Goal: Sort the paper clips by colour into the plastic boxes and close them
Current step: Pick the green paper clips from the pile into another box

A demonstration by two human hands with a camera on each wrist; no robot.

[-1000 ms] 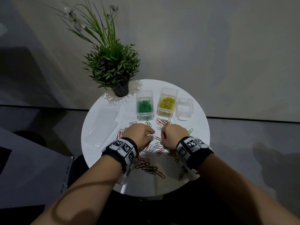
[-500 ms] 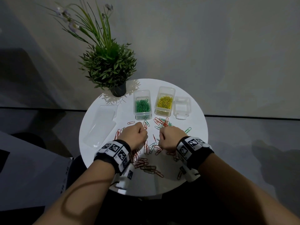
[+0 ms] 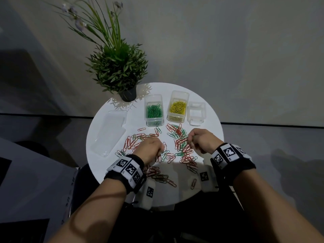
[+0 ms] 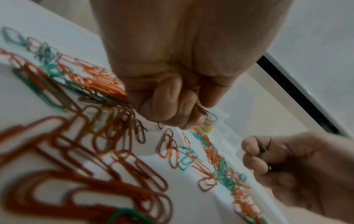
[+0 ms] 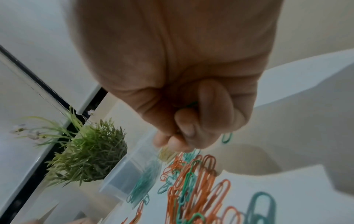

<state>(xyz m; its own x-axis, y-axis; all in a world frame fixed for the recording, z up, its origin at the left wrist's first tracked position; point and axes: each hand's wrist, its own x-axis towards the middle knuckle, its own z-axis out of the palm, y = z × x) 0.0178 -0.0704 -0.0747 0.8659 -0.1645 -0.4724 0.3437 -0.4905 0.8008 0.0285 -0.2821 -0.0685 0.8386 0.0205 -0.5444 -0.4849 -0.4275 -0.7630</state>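
Both hands, left and right, hover over scattered clips with fingers pinching green clips.

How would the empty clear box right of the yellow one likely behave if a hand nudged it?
The empty clear box looks thin-walled and holds nothing, so it is probably light and would slide easily on the smooth white table. It sits low and wide, so tipping seems unlikely.

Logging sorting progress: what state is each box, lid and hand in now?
green-clip box: open, part-filled
yellow-clip box: open, part-filled
third box: open, looks empty
lid: off, on table
left hand: holding clips
right hand: holding green clips
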